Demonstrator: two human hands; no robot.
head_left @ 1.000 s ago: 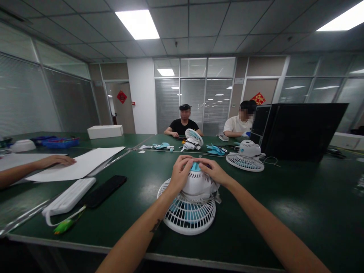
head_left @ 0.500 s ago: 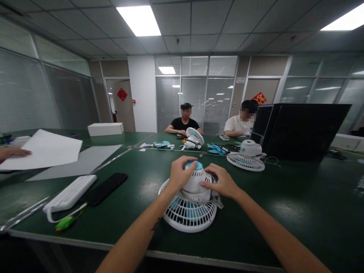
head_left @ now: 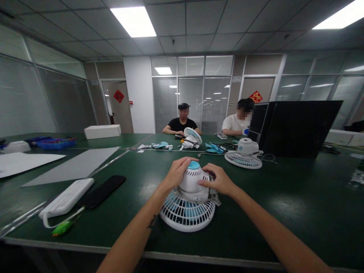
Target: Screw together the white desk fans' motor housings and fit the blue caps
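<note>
Expect fairly light, stiff handling from the white fan (head_left: 190, 193), lying grille-down on the green table (head_left: 136, 216), straight ahead near the front edge, with motor housing (head_left: 192, 182) uppermost. Probably heaviest in that housing, so best taken there, both sides at once around the broad rounded wall, rather than by the thin ribs of the grille (head_left: 187, 223), likely to flex or even crack under hard pressure. Looks smooth, hence perhaps a little slippery; best not to rely on the blue cap (head_left: 194, 165) on top as a handle. Mind the pale cord (head_left: 215, 198) bundled at the right of the housing, apt to snag. With the left hand (head_left: 175, 174), cupping the housing's left side, thumb by the cap and fingers arched over the top, parted partway, apparently grasping the fan. With the right hand (head_left: 220, 180), half-curled, thumb against the housing's near wall and fingers bent toward its right side; impossible to make out any firm grip, or anything inside that curl
</note>
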